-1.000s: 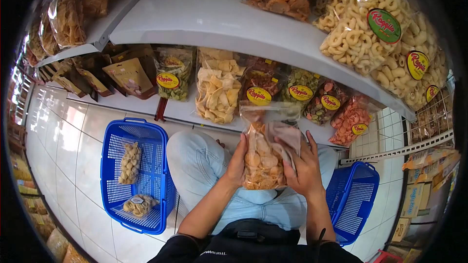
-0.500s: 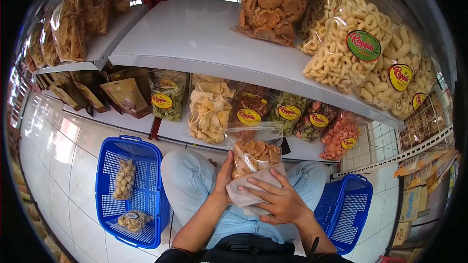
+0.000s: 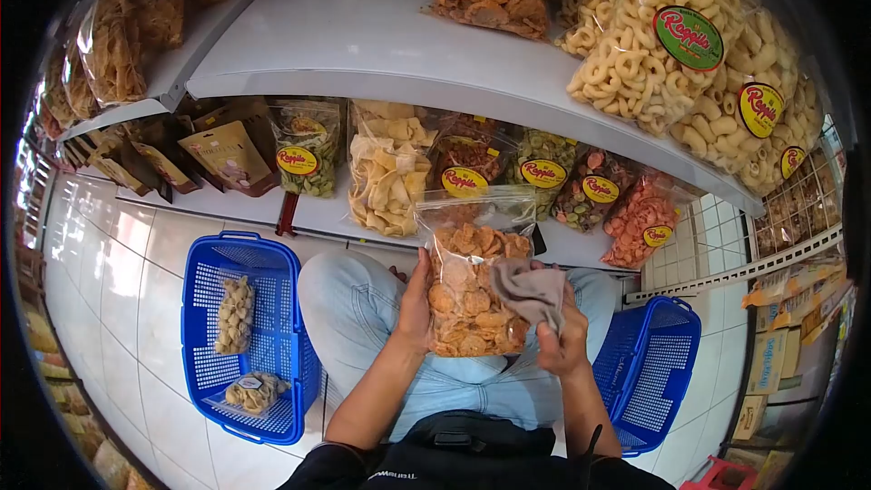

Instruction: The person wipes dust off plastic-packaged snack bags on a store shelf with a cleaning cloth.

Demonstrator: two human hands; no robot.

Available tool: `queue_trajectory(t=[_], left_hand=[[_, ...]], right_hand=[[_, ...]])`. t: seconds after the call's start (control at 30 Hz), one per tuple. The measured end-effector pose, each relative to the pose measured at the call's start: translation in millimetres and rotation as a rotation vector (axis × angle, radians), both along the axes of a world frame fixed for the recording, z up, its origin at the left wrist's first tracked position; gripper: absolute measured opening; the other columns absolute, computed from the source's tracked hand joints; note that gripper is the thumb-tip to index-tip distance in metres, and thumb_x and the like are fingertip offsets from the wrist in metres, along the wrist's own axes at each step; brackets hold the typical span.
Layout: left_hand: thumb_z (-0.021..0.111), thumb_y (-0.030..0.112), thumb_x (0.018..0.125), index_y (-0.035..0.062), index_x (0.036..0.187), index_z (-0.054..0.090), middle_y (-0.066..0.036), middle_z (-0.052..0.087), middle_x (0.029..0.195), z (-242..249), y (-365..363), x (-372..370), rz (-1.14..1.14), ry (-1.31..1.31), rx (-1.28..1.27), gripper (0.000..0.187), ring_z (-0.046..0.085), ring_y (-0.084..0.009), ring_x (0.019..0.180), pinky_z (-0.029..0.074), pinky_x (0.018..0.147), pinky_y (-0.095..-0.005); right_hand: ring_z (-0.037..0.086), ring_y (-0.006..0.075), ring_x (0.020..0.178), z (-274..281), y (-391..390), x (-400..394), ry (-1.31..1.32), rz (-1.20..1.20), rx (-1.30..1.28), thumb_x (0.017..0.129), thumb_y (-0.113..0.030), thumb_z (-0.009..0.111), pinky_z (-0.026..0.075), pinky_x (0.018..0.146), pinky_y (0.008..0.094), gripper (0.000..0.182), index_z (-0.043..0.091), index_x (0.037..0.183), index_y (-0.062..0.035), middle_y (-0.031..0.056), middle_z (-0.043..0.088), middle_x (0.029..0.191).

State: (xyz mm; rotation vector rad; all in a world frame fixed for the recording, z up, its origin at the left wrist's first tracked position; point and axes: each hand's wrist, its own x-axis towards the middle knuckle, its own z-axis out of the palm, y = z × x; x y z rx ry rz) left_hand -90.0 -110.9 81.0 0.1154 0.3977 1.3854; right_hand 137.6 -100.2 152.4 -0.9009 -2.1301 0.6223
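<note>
A clear zip bag of orange-brown round crackers [image 3: 467, 308] stands upright over my lap. My left hand [image 3: 415, 304] grips it by its left edge. A grey cloth [image 3: 531, 290] is bunched in my right hand [image 3: 564, 336], with one part lying against the bag's upper right front. My right fingers are closed around the cloth and partly hidden by it. The cracker bag's front is mostly uncovered, and its zip strip runs along the top.
Blue baskets stand on both sides of my legs; the left basket [image 3: 189, 308] holds two snack bags, and the right basket [image 3: 649, 390] is tilted. Ahead, a lower shelf [image 3: 318, 218] carries several snack bags. Larger bags of ring snacks [image 3: 653, 45] sit on the upper shelf [image 3: 336, 27].
The cloth, spread flat over the bag's lower part before, is now bunched at its upper right. My right hand has moved right and up, uncovering the crackers.
</note>
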Motion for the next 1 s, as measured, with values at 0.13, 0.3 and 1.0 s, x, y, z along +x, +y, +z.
queue_trajectory(t=[0.13,0.3,1.0], left_hand=[[0.044,0.057,0.111,0.0044,0.157,0.043,-0.017,0.058,0.149,4,-1,-1,0.056,0.017,-0.008,0.070,0.062,-0.0308,0.133,0.052,0.112,-0.0464],[0.045,0.057,0.111,0.0043,0.155,0.047,-0.015,0.060,0.149,9,-1,-5,0.155,-0.007,-0.102,0.069,0.062,-0.0301,0.132,0.051,0.112,-0.0449],[0.061,0.037,0.110,0.0049,0.167,0.020,-0.018,0.044,0.158,-17,9,18,0.287,0.770,-0.039,0.078,0.043,-0.0233,0.145,0.037,0.118,-0.0334]], right_hand=[[0.060,0.0446,0.137,-15,-3,2,0.162,0.012,-0.143,0.100,-0.029,0.050,0.031,0.125,0.0552,0.048,0.078,0.115,0.0073,0.0232,0.075,0.124],[0.061,0.0448,0.136,-29,-23,23,0.214,0.119,-0.236,0.097,-0.032,0.052,0.032,0.124,0.0578,0.052,0.077,0.115,0.0097,0.0250,0.074,0.127],[0.041,0.0343,0.153,-70,-64,1,1.105,-0.029,-1.012,0.107,-0.047,0.049,0.034,0.126,0.0508,0.072,0.033,0.163,-0.0034,0.0156,0.041,0.166]])
